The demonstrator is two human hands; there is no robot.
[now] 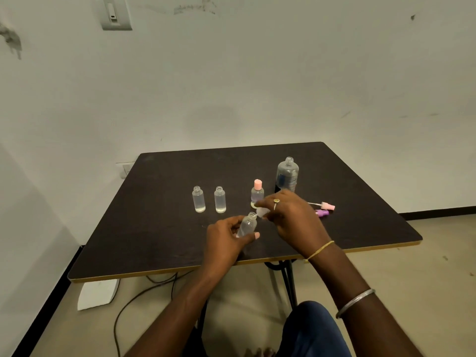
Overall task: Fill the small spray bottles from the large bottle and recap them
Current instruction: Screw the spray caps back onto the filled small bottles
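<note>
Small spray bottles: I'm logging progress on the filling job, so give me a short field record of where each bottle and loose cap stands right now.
held bottle: uncapped, tilted, in left hand, small bottle
right hand: at its neck, holding a small clear piece
open bottles: two upright, a little liquid in each
capped bottle: pink cap on
large bottle: upright, open
loose spray caps: pink, purple, on table
</note>
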